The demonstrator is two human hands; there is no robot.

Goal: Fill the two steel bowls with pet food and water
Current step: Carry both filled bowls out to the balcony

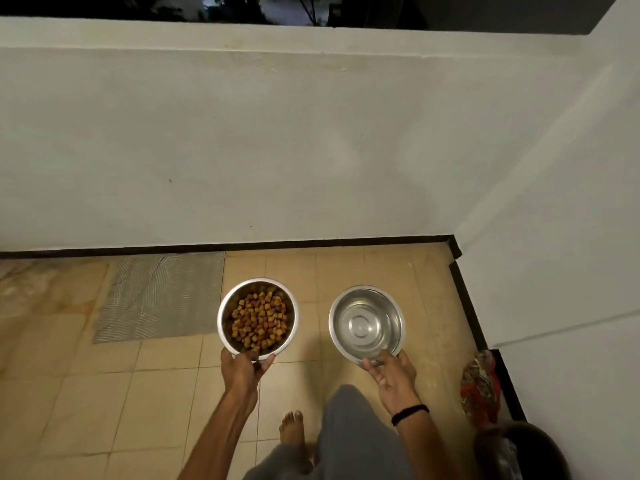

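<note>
Below frame centre, left hand (244, 370) grips the kibble bowl (257, 319); right hand (393, 375) grips the water bowl (366, 323).

Bare arms and foot (292, 427), black wristband (410, 414) at the right wrist, loose grey trousers (353, 441).

Left hand (244, 370) and right hand (393, 375) each extended, grip closed.
</note>
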